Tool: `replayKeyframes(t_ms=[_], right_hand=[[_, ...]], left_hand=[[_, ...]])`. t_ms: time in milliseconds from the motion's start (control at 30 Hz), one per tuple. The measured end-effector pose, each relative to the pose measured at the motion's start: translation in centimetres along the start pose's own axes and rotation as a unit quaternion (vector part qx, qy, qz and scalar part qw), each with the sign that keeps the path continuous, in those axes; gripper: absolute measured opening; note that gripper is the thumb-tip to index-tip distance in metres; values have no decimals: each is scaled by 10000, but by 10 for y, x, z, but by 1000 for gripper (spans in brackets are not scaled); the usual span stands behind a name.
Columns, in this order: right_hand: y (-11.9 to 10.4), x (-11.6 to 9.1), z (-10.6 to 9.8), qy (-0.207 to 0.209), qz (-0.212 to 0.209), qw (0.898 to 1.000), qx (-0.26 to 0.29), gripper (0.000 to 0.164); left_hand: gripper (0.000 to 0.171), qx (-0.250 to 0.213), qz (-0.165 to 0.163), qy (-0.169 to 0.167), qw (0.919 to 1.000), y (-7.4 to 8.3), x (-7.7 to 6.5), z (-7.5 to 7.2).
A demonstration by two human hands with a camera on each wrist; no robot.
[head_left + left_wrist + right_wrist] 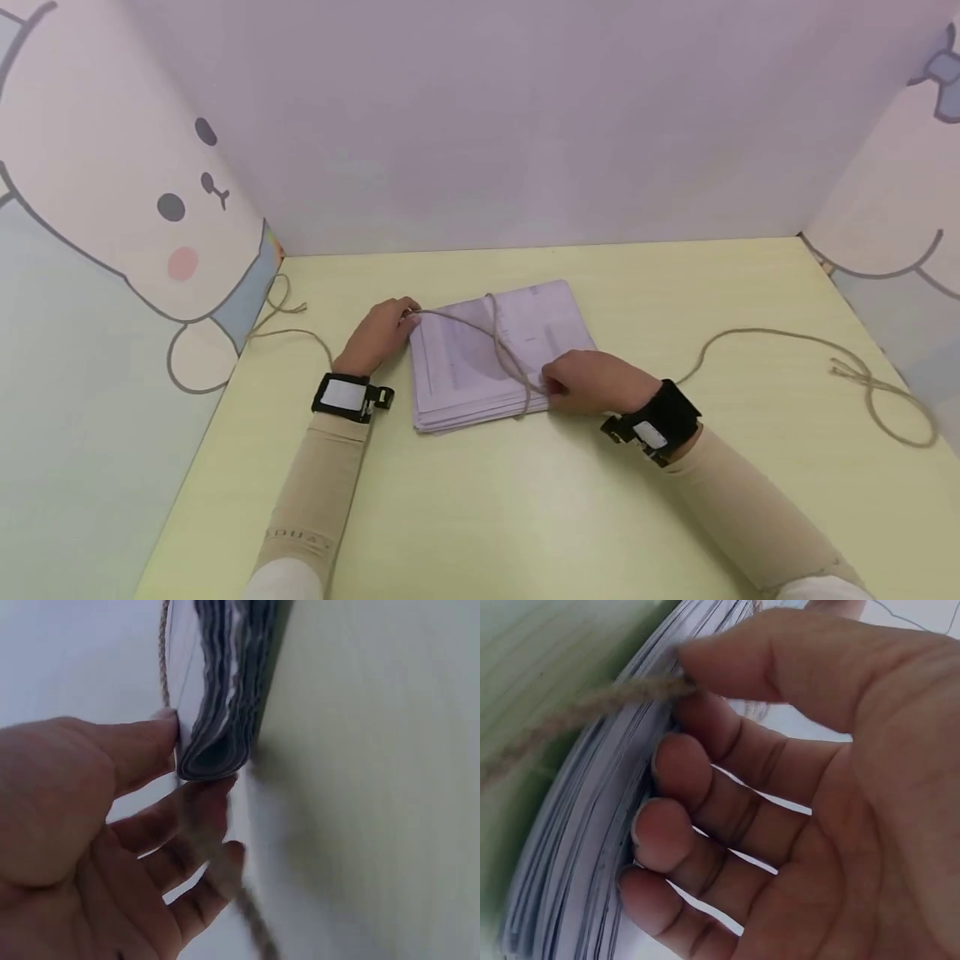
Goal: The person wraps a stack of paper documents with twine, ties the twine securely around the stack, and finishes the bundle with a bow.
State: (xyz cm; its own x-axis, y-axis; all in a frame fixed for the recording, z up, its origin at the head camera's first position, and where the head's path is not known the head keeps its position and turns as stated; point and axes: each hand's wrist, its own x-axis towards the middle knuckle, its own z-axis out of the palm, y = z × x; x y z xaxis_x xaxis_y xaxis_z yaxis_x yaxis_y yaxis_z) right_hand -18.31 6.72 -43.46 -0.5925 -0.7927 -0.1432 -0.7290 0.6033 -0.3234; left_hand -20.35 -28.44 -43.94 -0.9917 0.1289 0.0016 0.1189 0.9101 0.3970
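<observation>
A stack of folded papers (465, 358) lies on the table with thin brown rope (457, 319) crossing its top. At the stack's upper left corner, my left hand (381, 333) pinches the papers' folded edge; in the left wrist view its thumb (146, 746) presses beside the rope (163, 660), other fingers curled below. My right hand (596, 382) is at the stack's right front edge. In the right wrist view, its thumb and forefinger pinch the rope (592, 705), while the other fingertips rest against the page edges (577, 847).
One loose rope end (279, 310) curls at the table's back left, against the side wall. Another loose end (892, 387) loops near the right edge. The pale yellow table (495, 517) meets a plain back wall (525, 133) and side walls with cartoon figures.
</observation>
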Motion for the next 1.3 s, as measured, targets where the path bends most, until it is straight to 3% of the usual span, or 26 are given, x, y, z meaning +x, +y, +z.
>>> replayKeyframes(t_ms=[100,167,233,300,367,433,500,533,700,867,1300], right_hand=[[4,-1,-3,-43,-99,9999,124,16],[11,-2,-6,-36,-87,9997,207,16],[21,-4,-9,41,-6,9995,319,16],[33,-6,-12,198,164,9990,352,16],[46,-8,-13,389,356,9979,374,14],[58,-10,-15,571,496,9962,429,9],[67,-11,-15,735,585,9941,537,3],[70,-11,-15,805,609,9931,602,3],[81,-6,-12,935,658,9905,767,12],[89,-6,-11,948,693,9901,769,14],[119,-15,-8,1519,633,9835,746,11]], left_hand=[[22,-124,-107,263,9995,-1,-2,-7],[20,-239,45,274,9993,-6,-4,-14],[20,-487,258,53,9985,-12,-8,-23],[24,-989,412,-485,9931,-19,-13,-33],[26,-1706,428,-1270,9762,-25,-18,-42],[31,-2327,291,-1979,9517,-31,-24,-49],[35,-2684,200,-2396,9328,-36,-27,-53],[37,-2769,208,-2468,9284,-38,-28,-54],[40,-2780,323,-2187,9348,-45,-30,-55],[36,-2722,374,-2159,9370,-51,-32,-53],[27,-1982,-101,-2547,9464,-64,-46,-60]])
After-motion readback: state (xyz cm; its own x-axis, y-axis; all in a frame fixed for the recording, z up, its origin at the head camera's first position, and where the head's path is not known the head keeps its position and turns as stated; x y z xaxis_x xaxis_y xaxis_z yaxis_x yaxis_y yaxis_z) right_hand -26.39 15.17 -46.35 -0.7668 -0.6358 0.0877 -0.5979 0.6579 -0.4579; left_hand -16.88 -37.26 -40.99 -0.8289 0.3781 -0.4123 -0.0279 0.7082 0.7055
